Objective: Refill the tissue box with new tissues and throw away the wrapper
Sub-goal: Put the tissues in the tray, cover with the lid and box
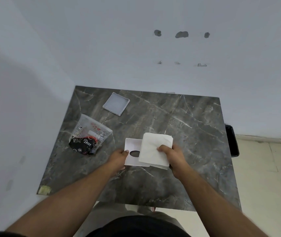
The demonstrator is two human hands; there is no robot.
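A person's right hand (174, 156) grips a tissue stack (155, 149) over the white tissue box (131, 144), steadied by the left hand (119, 157); the wrapper (89, 134) lies beyond the left hand.

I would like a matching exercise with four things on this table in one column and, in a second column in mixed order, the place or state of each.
Things:
1. tissues
2. box
3. tray
4. wrapper

Places or states:
A. far end of the table, untouched
B. gripped by the right hand
C. lying left of the box, opened
D. steadied by the left hand

Pairs: 1-B, 2-D, 3-A, 4-C
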